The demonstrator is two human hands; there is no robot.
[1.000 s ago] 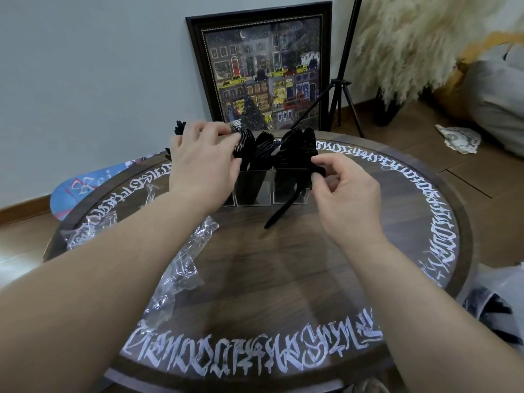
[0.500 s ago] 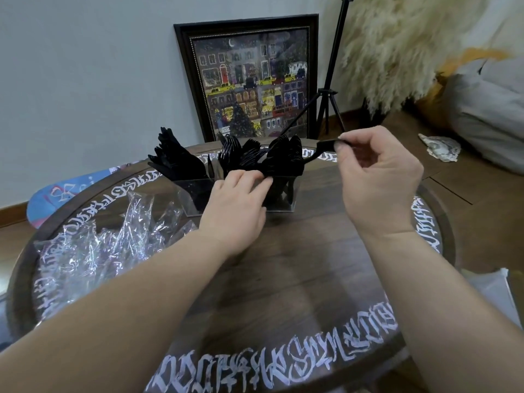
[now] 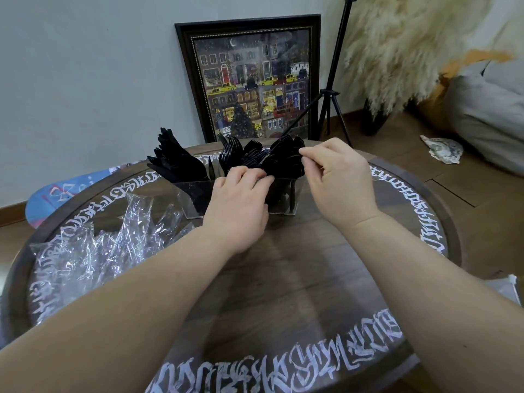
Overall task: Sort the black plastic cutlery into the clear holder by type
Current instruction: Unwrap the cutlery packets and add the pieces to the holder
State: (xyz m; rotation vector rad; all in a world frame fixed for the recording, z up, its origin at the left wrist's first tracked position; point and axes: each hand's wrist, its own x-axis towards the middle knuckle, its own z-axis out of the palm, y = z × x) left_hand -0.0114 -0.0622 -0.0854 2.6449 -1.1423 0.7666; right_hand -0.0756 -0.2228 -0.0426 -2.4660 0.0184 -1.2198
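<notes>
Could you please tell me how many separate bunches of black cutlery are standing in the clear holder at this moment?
3: knives fanning out at the left end, forks in the middle, and spoons at the right end of the clear holder. The hands hide the lower parts.

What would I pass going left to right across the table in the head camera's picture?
Crumpled clear wrapping → knives in the clear holder → forks → left hand → spoons → right hand → white lettering on the table rim.

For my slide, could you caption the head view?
Both hands settle black cutlery into a clear holder.
</notes>
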